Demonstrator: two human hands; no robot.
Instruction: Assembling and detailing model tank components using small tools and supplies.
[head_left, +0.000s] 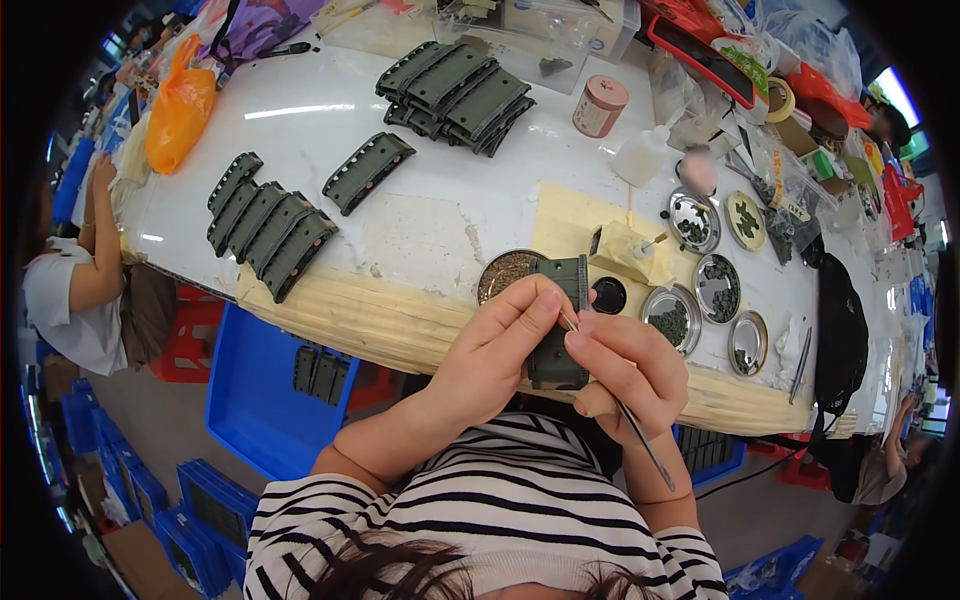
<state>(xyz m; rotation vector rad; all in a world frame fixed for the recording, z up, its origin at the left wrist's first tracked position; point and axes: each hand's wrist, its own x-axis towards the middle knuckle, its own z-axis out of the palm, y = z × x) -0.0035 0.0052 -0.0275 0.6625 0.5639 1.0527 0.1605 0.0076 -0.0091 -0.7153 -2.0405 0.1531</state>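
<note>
My left hand grips a dark green curved plastic part just above the table's near edge. My right hand pinches slim metal tweezers, their back end slanting down below the palm. The tips meet my left thumb and forefinger over the part; whatever is between them is too small to make out. Behind the part sits a round dish of brown grains. Right of it lie a black round lid and a metal dish of small green pieces.
More green parts lie in rows at left and a stack at the back. A pink-lidded jar, a white bottle and several small dishes stand at right. A blue bin is below. A person sits at left.
</note>
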